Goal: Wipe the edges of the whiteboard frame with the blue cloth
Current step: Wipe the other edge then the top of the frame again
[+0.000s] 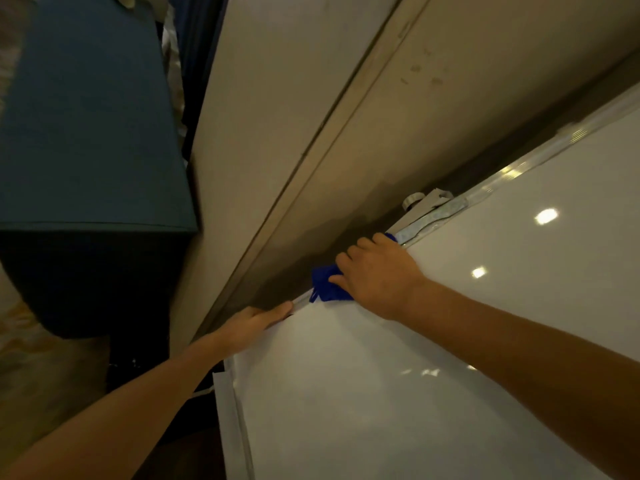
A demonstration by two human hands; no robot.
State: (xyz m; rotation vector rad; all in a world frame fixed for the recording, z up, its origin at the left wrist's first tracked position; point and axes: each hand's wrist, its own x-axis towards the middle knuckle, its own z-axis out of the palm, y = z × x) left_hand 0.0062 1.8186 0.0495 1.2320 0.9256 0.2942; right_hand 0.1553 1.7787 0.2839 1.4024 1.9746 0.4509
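Note:
The whiteboard (pixel 433 358) fills the lower right, glossy white, with a silver frame (pixel 512 174) running along its top edge and down its left side. My right hand (pixel 377 277) presses the blue cloth (pixel 325 284) onto the top edge of the frame near the left corner; part of the cloth is hidden under the palm. My left hand (pixel 254 322) grips the frame's upper left corner, fingers curled over the edge.
A beige wall with a vertical trim strip (pixel 332 143) stands right behind the board. A metal clip and knob (pixel 420 200) sit on the top edge just right of my right hand. A blue-topped table (pixel 86 133) is at the left.

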